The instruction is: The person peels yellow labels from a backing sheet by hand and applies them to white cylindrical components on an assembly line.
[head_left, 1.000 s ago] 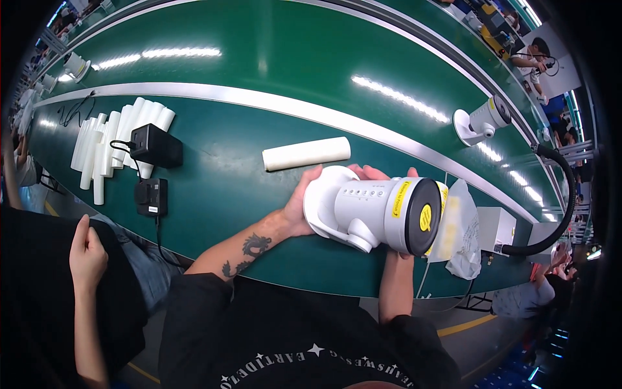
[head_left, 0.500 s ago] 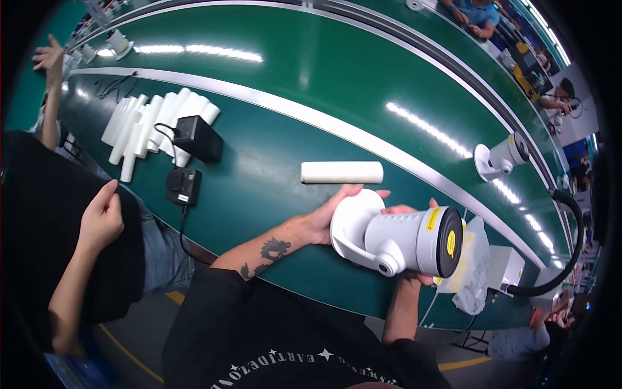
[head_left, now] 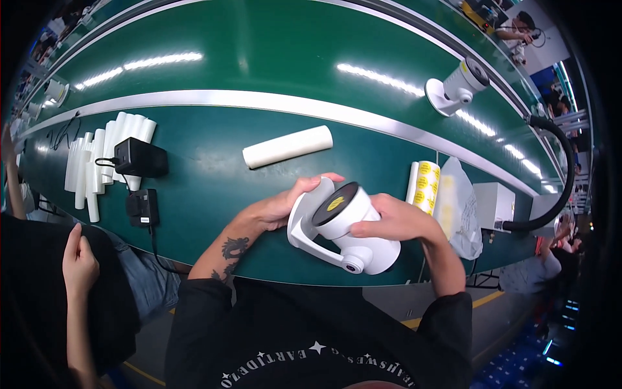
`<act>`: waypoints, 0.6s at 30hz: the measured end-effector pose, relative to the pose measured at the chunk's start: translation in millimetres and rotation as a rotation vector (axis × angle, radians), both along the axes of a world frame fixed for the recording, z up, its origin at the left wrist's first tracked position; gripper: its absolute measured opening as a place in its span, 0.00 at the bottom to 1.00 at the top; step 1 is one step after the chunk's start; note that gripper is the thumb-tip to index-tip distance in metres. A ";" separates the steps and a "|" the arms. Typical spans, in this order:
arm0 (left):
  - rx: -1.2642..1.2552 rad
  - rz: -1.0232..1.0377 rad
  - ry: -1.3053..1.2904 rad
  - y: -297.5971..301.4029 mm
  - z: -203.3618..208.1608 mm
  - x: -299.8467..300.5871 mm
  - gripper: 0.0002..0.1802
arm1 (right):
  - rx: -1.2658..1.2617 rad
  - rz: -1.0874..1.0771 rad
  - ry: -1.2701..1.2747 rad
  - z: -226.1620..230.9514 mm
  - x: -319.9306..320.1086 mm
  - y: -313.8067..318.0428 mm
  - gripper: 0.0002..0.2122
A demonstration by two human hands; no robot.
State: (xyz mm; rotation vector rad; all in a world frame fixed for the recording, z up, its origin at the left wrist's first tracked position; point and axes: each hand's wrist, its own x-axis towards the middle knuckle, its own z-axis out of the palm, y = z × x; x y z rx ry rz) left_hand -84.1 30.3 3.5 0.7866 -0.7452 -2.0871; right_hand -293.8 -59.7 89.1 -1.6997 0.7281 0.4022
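Above the near edge of the table I hold a white cylindrical device, which looks like a small projector, on a swivel stand. My left hand grips the stand's flat round base, fingers mostly hidden behind it. My right hand is wrapped over the cylinder's right side, thumb lying across the body. The black end face with its yellow sticker points up and to the left, close to the base. Past my hands, a white roll lies slantwise on the green table, touched by neither.
White rolls, a black box and a black power adapter with cable lie left. To the right are a sticker roll and plastic bag. Another device stands on the belt. A co-worker's hand is at left.
The device has swung round: its black face pointed right and now points up-left toward the base. My right hand has moved from beneath onto its side. The view has shifted too.
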 end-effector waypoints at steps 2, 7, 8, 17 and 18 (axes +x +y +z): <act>0.018 -0.017 -0.021 -0.5 0.7 -3.7 0.37 | 0.043 0.094 0.135 -2.0 5.2 -6.0 0.30; -0.019 -0.038 -0.113 -0.1 0.9 -8.6 0.36 | 0.043 0.417 0.407 2.8 27.0 -18.6 0.37; -0.032 -0.034 -0.113 -0.4 1.4 -9.8 0.37 | 0.044 0.409 0.410 3.2 29.0 -20.6 0.37; -0.018 0.171 0.025 3.3 -0.3 -7.1 0.37 | -0.208 0.112 0.122 32.0 9.1 -38.8 0.33; -0.032 0.170 0.031 2.7 -2.7 -7.8 0.37 | -0.150 -0.023 -0.070 31.4 -6.7 -44.2 0.34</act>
